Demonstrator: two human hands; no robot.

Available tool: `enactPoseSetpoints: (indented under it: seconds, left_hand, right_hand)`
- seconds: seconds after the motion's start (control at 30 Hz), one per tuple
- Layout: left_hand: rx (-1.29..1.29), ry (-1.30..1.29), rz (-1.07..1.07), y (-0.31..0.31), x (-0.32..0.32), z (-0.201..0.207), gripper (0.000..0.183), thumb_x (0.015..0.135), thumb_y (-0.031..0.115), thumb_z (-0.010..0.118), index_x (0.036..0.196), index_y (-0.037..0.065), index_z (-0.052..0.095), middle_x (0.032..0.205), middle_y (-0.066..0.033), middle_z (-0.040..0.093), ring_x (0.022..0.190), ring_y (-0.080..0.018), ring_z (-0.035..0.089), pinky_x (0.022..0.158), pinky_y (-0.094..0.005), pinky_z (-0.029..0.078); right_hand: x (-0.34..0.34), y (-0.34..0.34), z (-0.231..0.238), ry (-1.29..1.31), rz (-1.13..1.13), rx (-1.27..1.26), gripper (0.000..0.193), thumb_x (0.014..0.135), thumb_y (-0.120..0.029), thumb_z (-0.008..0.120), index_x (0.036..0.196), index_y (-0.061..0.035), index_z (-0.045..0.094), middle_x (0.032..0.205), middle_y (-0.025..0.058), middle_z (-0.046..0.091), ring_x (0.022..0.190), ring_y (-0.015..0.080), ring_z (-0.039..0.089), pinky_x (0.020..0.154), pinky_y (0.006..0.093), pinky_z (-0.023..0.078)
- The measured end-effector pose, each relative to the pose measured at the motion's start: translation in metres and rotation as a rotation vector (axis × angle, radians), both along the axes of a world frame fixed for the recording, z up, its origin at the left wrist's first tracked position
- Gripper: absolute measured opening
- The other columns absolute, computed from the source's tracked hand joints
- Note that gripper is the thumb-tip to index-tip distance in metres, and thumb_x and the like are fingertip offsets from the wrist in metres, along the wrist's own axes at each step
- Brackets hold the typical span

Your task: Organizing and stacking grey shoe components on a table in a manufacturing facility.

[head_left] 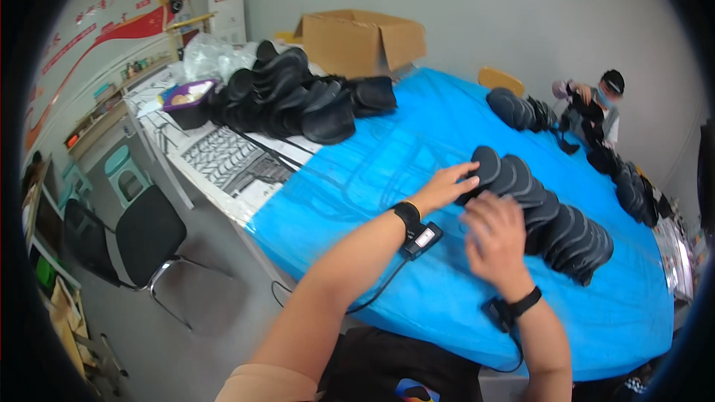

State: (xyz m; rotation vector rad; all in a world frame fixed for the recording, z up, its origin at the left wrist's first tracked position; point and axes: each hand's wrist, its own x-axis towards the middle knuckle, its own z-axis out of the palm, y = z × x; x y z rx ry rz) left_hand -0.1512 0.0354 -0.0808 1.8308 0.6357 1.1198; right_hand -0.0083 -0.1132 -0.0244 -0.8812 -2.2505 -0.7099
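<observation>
A long row of black, rounded, overlapping pieces (555, 216) lies on the blue table cover, running from the middle toward the right. Their exact kind is hard to tell. At the row's left end, my left hand (447, 187) has its fingers stretched out against the edge of the first piece (486, 165). My right hand (497, 242) is over the near side of the row, its fingers smeared by motion. Whether it touches a piece cannot be made out. Each wrist wears a black band with a small cabled device (422, 241).
A big heap of similar black pieces (290, 97) lies at the far left, beside a purple-rimmed box (190, 104) and a cardboard box (361, 41). Across the table a person (596, 112) handles black pieces. A black chair (149, 234) stands left of the table.
</observation>
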Motion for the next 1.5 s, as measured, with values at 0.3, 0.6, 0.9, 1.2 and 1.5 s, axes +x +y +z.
enactPoseSetpoints:
  seconds: [0.3,0.6,0.9,1.2,1.5]
  left_hand:
    - [0.773,0.347,1.225,0.036,-0.126,0.039,0.074,0.068,0.018,0.079,0.132,0.003,0.045,0.141,-0.017,0.043,0.131,-0.0339,0.039,0.109,-0.0513,0.026]
    - [0.682,0.372,1.781,0.042,-0.286,0.017,0.092,0.076,0.042,0.073,0.142,-0.002,0.027,0.153,-0.0199,0.017,0.141,-0.0354,0.019,0.112,-0.0617,0.007]
    - [0.535,0.757,1.699,0.04,-0.35,0.086,0.12,0.051,0.033,0.089,0.149,0.019,0.02,0.155,-0.0186,0.015,0.141,-0.0389,0.015,0.109,-0.0668,0.011]
    - [0.496,1.323,1.338,0.069,-0.344,0.115,0.12,0.055,0.022,0.085,0.152,0.027,0.015,0.101,-0.0113,0.056,0.1,-0.03,0.054,0.097,-0.0404,0.039]
    - [0.651,1.293,1.233,0.064,-0.359,0.109,0.095,0.06,0.014,0.081,0.142,0.032,0.036,0.139,-0.0181,0.043,0.132,-0.0373,0.039,0.107,-0.062,0.027]
  right_hand:
    - [-0.075,0.014,-0.061,0.257,0.385,-0.726,0.017,0.083,-0.018,0.06,0.073,-0.0058,0.065,0.069,0.0116,0.061,0.068,0.029,0.059,0.06,0.0387,0.047]
    - [-0.077,0.029,-0.065,0.384,0.46,-1.117,0.02,0.088,-0.02,0.057,0.078,-0.0082,0.068,0.068,0.0048,0.064,0.065,0.0212,0.06,0.06,0.0321,0.047]
    - [-0.083,0.032,-0.067,0.357,0.352,-0.985,0.017,0.086,-0.022,0.059,0.077,-0.0116,0.069,0.064,0.0042,0.063,0.06,0.021,0.061,0.054,0.0326,0.046]
    - [-0.083,0.035,-0.074,0.451,0.349,-0.949,0.015,0.084,-0.02,0.061,0.074,-0.0107,0.067,0.061,0.0044,0.061,0.055,0.023,0.06,0.05,0.0332,0.046]
    - [-0.087,0.036,-0.079,0.39,0.351,-0.84,0.017,0.082,-0.021,0.062,0.071,-0.0088,0.064,0.059,0.0064,0.06,0.054,0.0263,0.059,0.05,0.0363,0.046]
